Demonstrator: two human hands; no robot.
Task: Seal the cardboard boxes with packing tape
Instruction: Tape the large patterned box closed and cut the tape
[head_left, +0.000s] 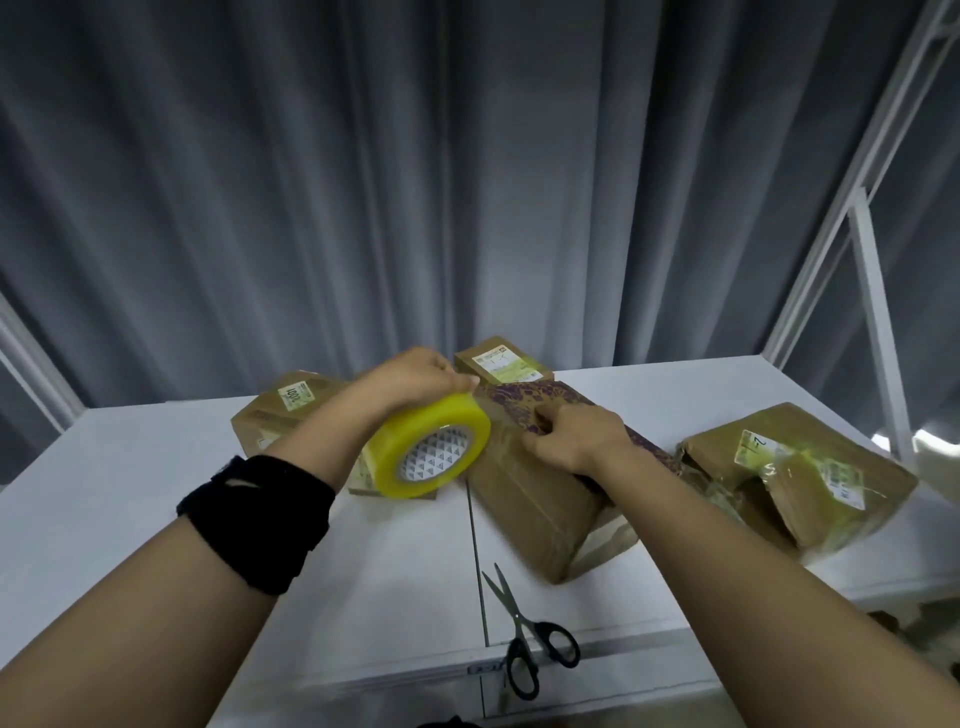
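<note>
Labelling is legible only in part: the left label (295, 399), on the left box (270, 421), reads "1001" in green. The rear label (503, 365) on the rear box (470, 359) carries print too small to read. The right label (756, 449) on the right box (810, 512) bears handwritten marks that resemble "2-1", though this is uncertain. The core of the tape roll (415, 441) shows a black-and-white triangle pattern and no readable brand. The left hand (415, 379) grasps the yellowish roll from above, fingers curled over its far rim, and holds it tilted at the left edge of the middle box (524, 499), clear of the bench (130, 493). The middle box lies at an angle at the bench centre and has a purple patterned band along its top. The right hand (571, 436) rests on that top, just right of the roll, with fingers bent; whether they pinch anything or merely press cannot be told. A black wristband (260, 519) is on the left forearm. Black-handled scissors (524, 639) lie closed near the bench's front edge, below the middle box and apart from it. A grey curtain (363, 182) hangs behind.
</note>
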